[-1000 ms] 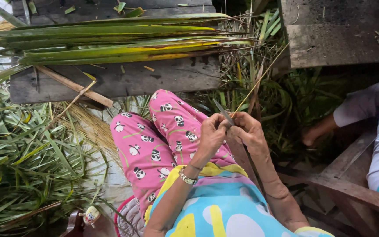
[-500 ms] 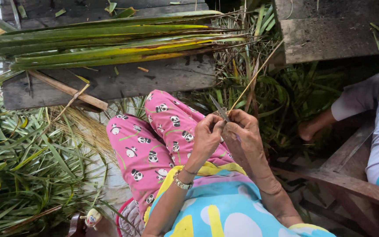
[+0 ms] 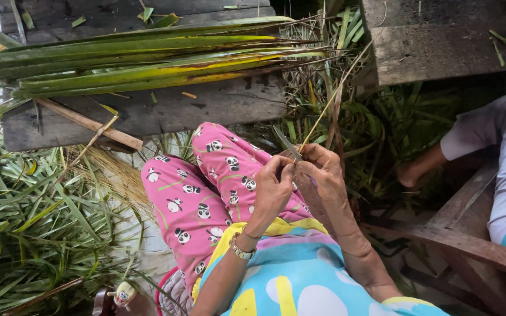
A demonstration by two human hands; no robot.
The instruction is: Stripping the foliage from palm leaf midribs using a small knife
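The left hand (image 3: 273, 184) is closed around the handle of a small knife (image 3: 286, 144); the blade points up and away from the body, above the pink trousers (image 3: 206, 199). The right hand (image 3: 323, 172) is just beside the left hand, touching it, and its fingers pinch a thin yellow leaf rib (image 3: 323, 114). The rib goes up to the right from the knife, and the blade meets it at the fingers. Beyond the knife lies a bundle of long green leaves (image 3: 142, 58) on a grey plank (image 3: 206, 105). Right of the knife, well apart, another person's hand (image 3: 411, 174) reaches into leaf scraps.
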